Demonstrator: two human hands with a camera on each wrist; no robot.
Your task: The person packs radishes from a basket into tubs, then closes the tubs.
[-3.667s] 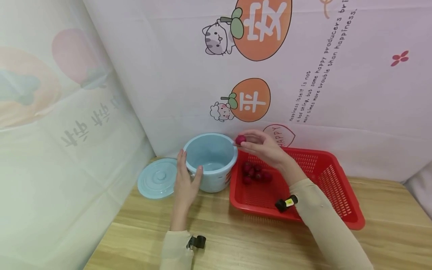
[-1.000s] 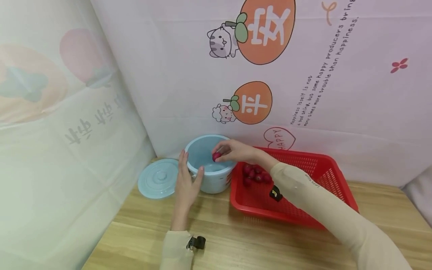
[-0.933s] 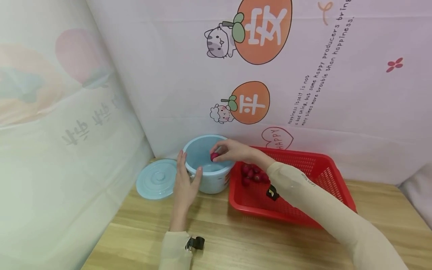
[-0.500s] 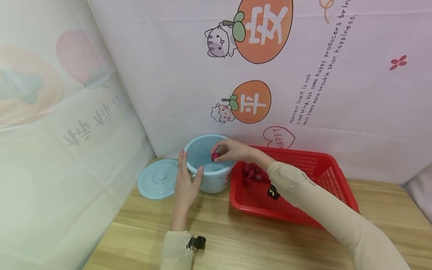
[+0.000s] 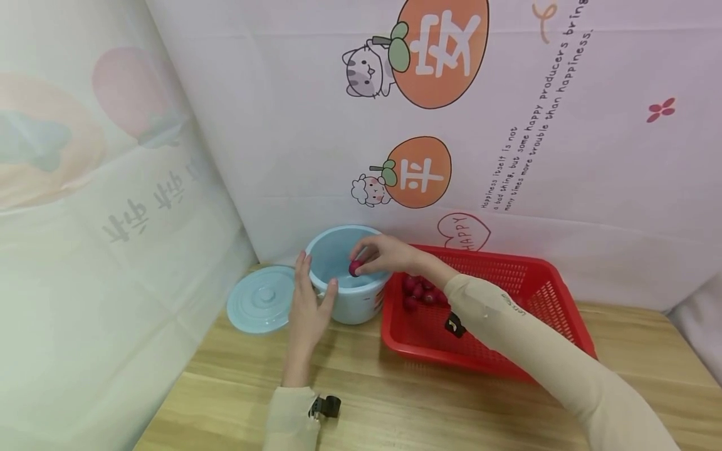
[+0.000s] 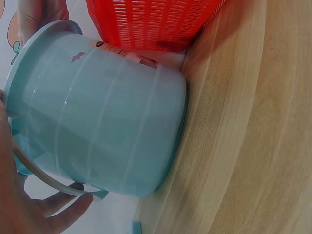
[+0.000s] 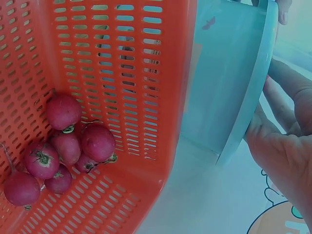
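The light blue bucket (image 5: 354, 305) stands upright on the table, its mouth facing up. Over its opening my right hand (image 5: 389, 254) pinches a red radish (image 5: 355, 268) between thumb and fingers, inside the rim line. My left hand (image 5: 309, 307) rests against the bucket's left side, fingers extended along the rim. In the left wrist view, fingertips of the left hand (image 6: 63, 209) reach past the bucket's pale handle (image 6: 44, 175). Several more radishes (image 7: 63, 112) lie in a corner of the red basket (image 7: 165, 122). From the right wrist, the held radish is hidden.
A round blue lid (image 5: 262, 300) with a knob lies left of the bucket. The perforated basket sits close against the bucket's right side. A printed cloth (image 5: 316, 144) hangs behind, another at left. Wooden table (image 5: 361, 388) extends in front.
From beside the bucket's right rim, my right hand has carried the radish left over the mouth. Within the last half second it dipped slightly lower. My left hand has kept its place.
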